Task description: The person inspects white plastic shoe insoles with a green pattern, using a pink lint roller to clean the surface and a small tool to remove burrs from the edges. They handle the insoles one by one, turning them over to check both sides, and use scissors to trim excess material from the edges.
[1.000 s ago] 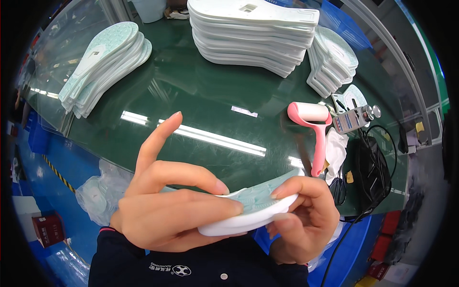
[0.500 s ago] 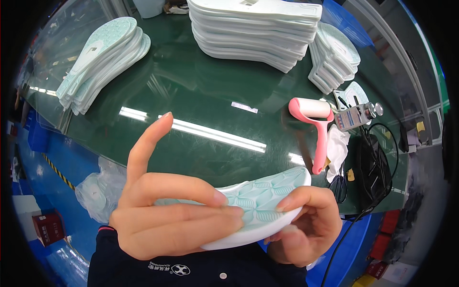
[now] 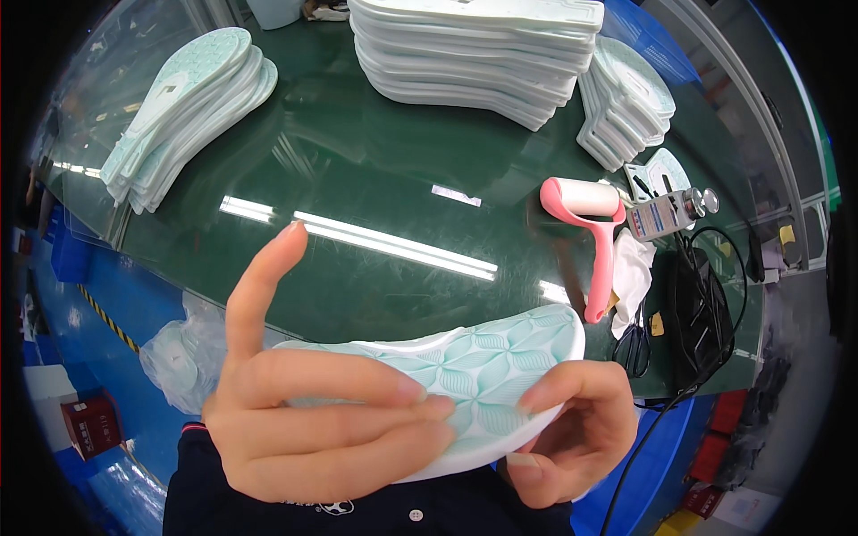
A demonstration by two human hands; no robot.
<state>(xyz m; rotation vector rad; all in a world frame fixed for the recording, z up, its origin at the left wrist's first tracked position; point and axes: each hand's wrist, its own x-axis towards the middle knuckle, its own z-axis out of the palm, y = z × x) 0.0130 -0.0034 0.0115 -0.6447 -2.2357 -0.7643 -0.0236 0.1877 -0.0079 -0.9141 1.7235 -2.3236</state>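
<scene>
Low in the head view, just in front of the person's dark top (image 3: 429,509), both hands hold a sole-shaped piece (image 3: 505,357) off the surface (image 3: 375,179), its pale green, leaf-patterned face tilted up and its white rim toward the body. The left hand (image 3: 304,411) has its grip closed on the piece: three fingers lie across the patterned face, one more finger stands raised clear of it, and the thumb is out of sight. The right hand (image 3: 585,429) has its grip closed on the near right edge, a fingertip on the patterned face and the thumb at the rim below.

Beyond, a tall stack of white pieces (image 3: 474,76) stands at the far side, with a leaning left stack (image 3: 192,112) and a smaller right stack (image 3: 630,103) to either side. Right of the middle lies a pink-handled roller (image 3: 602,255), near a metal-topped bottle (image 3: 657,217), a crumpled white cloth (image 3: 632,268), dark-handled scissors (image 3: 634,348) and a black bag (image 3: 697,308).
</scene>
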